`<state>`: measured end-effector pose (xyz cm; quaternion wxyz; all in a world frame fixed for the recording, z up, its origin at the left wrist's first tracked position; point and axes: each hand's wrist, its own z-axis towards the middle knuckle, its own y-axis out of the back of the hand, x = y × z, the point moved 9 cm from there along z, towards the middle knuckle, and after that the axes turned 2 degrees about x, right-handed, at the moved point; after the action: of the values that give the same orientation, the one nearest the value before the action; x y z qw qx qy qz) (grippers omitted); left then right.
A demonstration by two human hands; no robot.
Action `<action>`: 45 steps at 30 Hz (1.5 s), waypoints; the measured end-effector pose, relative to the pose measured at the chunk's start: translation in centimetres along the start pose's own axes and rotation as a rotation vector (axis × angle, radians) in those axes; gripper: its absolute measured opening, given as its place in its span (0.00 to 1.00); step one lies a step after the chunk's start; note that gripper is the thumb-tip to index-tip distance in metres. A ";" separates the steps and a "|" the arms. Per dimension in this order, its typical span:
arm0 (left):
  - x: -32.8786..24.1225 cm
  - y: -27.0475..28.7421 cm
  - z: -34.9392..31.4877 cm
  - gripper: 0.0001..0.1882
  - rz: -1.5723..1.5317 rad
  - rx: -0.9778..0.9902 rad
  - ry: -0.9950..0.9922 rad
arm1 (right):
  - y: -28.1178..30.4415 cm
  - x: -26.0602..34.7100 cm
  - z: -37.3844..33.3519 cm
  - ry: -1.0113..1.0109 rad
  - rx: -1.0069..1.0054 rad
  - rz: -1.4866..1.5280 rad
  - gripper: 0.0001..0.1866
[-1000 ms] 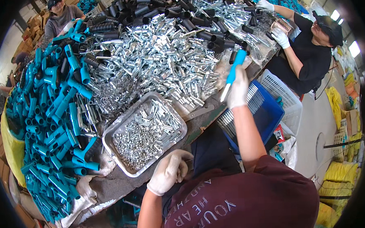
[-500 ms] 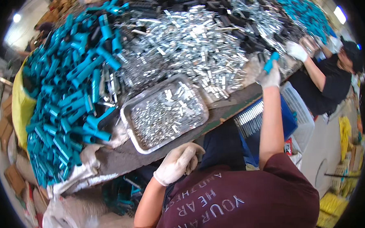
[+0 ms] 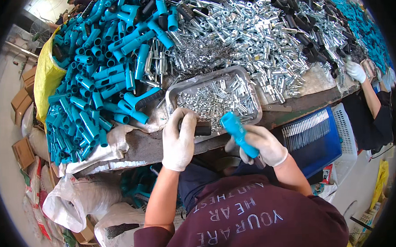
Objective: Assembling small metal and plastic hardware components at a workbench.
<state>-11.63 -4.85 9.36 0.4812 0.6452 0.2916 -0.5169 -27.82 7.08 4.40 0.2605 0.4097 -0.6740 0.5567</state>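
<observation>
My gloved left hand (image 3: 180, 141) is closed around a short black plastic piece (image 3: 202, 127), whose end sticks out to the right over the near rim of a metal tray (image 3: 169, 94). The tray holds small silvery pins and cylinders. To its right, my gloved right hand (image 3: 267, 146) grips a teal plastic tube (image 3: 238, 132), tilted with its upper end toward the tray. That tube is slightly blurred. The two held parts are close together but apart. Some fingers of the right hand are hidden behind the tube.
Teal plastic housings (image 3: 88, 90) are heaped at the left beside a yellow sack (image 3: 49, 79). Silvery metal parts (image 3: 260, 37) form a pile behind the tray. A blue bin (image 3: 311, 138) with a row of metal rods stands at the right, near a co-worker's gloved hand (image 3: 356, 71).
My right hand has come back from the far right with the teal tube to in front of the tray. My left hand has risen to the tray's near edge, and its black piece now shows.
</observation>
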 end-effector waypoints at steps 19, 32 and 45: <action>-0.2 3.0 11.6 0.19 0.987 0.038 -0.065 | -0.2 -0.6 7.1 0.012 -0.203 -0.514 0.24; 4.7 5.1 17.9 0.22 1.151 0.290 0.019 | 0.0 -0.8 7.1 0.008 -0.249 -0.359 0.15; -2.6 0.1 6.8 0.09 0.378 0.594 -0.069 | -3.5 1.6 6.2 0.300 -0.187 -0.814 0.29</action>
<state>-14.97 -10.83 11.79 0.3694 0.7816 -0.0126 -0.5025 -25.10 0.57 6.06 0.5894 0.5312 -0.4598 0.3987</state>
